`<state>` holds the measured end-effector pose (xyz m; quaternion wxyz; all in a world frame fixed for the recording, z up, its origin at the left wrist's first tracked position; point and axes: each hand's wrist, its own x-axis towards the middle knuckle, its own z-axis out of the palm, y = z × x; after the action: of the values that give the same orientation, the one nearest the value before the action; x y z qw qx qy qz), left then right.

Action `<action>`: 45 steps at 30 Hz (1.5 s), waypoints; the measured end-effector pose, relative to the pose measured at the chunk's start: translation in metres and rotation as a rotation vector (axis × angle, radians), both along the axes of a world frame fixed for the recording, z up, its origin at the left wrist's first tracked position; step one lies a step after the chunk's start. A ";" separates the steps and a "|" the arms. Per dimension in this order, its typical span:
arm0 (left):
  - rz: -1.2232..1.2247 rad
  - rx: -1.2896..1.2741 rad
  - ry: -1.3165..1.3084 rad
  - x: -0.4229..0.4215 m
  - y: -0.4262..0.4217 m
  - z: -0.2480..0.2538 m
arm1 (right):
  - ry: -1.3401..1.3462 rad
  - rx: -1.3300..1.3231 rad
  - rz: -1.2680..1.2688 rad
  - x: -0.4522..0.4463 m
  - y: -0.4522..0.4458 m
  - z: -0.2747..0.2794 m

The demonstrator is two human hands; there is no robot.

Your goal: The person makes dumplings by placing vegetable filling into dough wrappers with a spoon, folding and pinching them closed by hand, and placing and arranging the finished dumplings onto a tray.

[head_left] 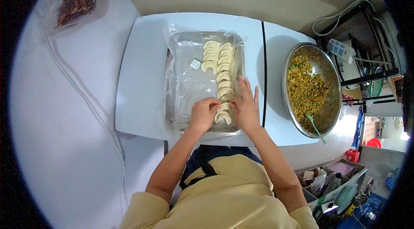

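A metal tray (170,99) lined with clear plastic film lies on the white table. Several curved pale dumplings (224,76) form two columns on its right side, the right column reaching nearly to the near edge. My left hand (204,113) has its fingertips pinched at the left side of a dumpling (224,107) near the bottom of that column. On the other side, my right hand (246,107) pinches the same dumpling between thumb and index finger, its other fingers stretched out. Just below is the lowest dumpling (223,117).
Right of the tray, a large metal bowl (290,112) holds chopped filling and a green spoon (317,129). A power strip (341,50) and dark shelving stand beyond it. Bagged dried goods (77,2) are at the upper left; crates with items sit lower right.
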<state>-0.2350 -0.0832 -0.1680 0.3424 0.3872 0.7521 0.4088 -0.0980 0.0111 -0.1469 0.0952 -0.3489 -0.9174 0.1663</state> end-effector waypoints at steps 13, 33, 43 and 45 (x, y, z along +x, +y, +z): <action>-0.078 -0.150 0.050 -0.004 -0.017 -0.004 | 0.081 -0.058 0.065 0.018 -0.014 0.016; -0.242 -0.010 0.302 0.028 -0.029 0.015 | 0.284 0.054 0.009 0.044 -0.027 0.021; -0.556 0.175 0.471 0.042 -0.042 0.017 | 0.340 -0.317 -0.211 0.070 -0.047 0.020; -0.599 0.097 0.453 0.043 -0.041 0.017 | 0.269 -0.076 0.020 0.068 -0.045 0.022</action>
<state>-0.1915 -0.1238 -0.1513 0.2529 0.6862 0.6421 0.2297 -0.0299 -0.0343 -0.1249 0.2027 -0.3176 -0.8928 0.2471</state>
